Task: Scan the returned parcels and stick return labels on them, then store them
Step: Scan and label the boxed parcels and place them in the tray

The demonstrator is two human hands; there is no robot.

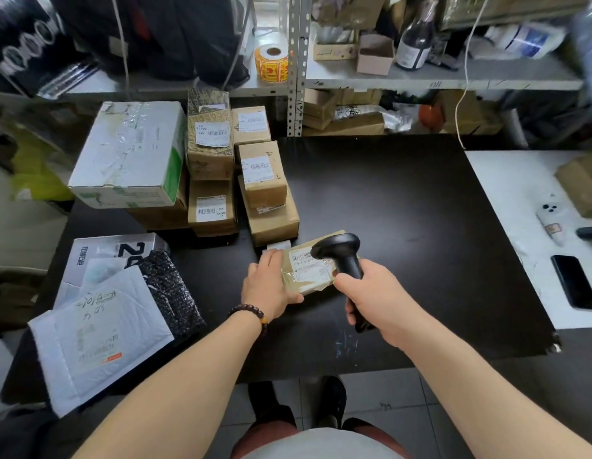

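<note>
A small brown cardboard parcel point(309, 271) with a white barcode label lies on the black table point(404, 210) near its front. My left hand point(268, 286) rests on the parcel's left end and holds it down. My right hand point(374, 299) grips the handle of a black barcode scanner point(342, 251), whose head hangs just above the parcel's label. A stack of labelled brown parcels point(241, 170) stands behind it, at the table's left.
A large white and green box point(129, 154) sits at the far left. A white padded mailer point(96, 339), a black bubble bag point(170, 293) and a grey box point(105, 256) lie front left. A yellow label roll point(271, 62) stands on the shelf. Phones point(574, 281) lie on the white table at right.
</note>
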